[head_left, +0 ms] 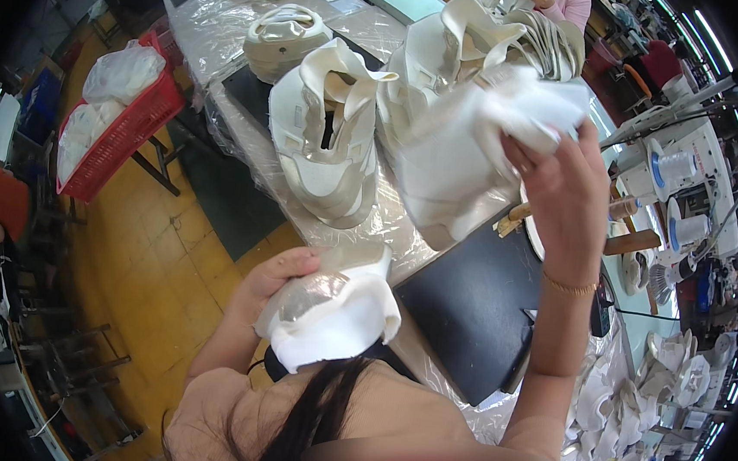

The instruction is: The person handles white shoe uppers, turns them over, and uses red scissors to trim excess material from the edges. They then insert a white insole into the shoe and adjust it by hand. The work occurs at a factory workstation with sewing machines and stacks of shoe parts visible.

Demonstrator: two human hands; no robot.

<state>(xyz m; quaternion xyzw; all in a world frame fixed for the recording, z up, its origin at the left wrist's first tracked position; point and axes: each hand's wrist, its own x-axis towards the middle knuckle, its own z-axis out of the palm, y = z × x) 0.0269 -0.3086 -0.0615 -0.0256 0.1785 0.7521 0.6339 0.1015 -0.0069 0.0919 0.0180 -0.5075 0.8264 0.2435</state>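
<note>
My left hand [277,274] grips a white and beige shoe upper [333,301] close to my body, thumb on its top edge. Raised at the right, my right hand [568,181] pinches another white shoe upper [517,108], which is blurred by motion. That one hangs over a large stack of shoe uppers [454,190], also partly blurred. Left of it stands a second stack of nested white and beige shoe uppers [322,170], laces opening upward. Farther back is a small beige bundle of uppers [284,46].
Clear plastic covers the table [202,40]. A black board [476,304] lies near my right arm. A red basket [124,142] with white bags stands on the left. Thread spools [673,168] and many loose uppers [624,407] are at the right. Other people sit beyond the table.
</note>
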